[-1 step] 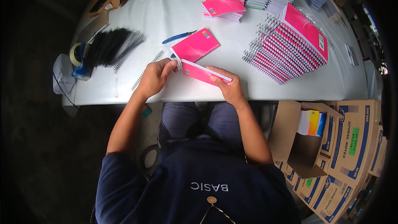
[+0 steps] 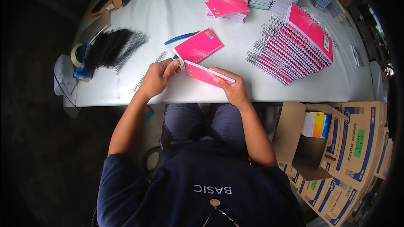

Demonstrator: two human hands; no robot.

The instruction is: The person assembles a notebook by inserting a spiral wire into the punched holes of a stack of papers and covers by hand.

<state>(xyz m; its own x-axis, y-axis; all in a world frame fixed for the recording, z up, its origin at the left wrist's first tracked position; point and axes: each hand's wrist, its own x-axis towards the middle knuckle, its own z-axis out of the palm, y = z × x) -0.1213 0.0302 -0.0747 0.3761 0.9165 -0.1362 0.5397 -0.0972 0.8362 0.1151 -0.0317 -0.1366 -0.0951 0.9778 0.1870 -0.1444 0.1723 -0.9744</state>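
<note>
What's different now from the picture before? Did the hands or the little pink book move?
Nothing has visibly moved, and nothing was taken hold of or let go. The right hand still holds the small pink notebook, and the left hand is still by its left end. The blue-handled pliers and the big pink notebook stack stayed put too.

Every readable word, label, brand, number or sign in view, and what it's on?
I won't copy wording; print locations only:
Dark shirt: pale lettering, legible, upside down in view.
Large cardboard box: dark print, partly legible.
Green label on that box: dark print, legible.
Held pink notebook: cover logo, too small to read.
Blue-handled pliers: any marking too small to read.
</note>
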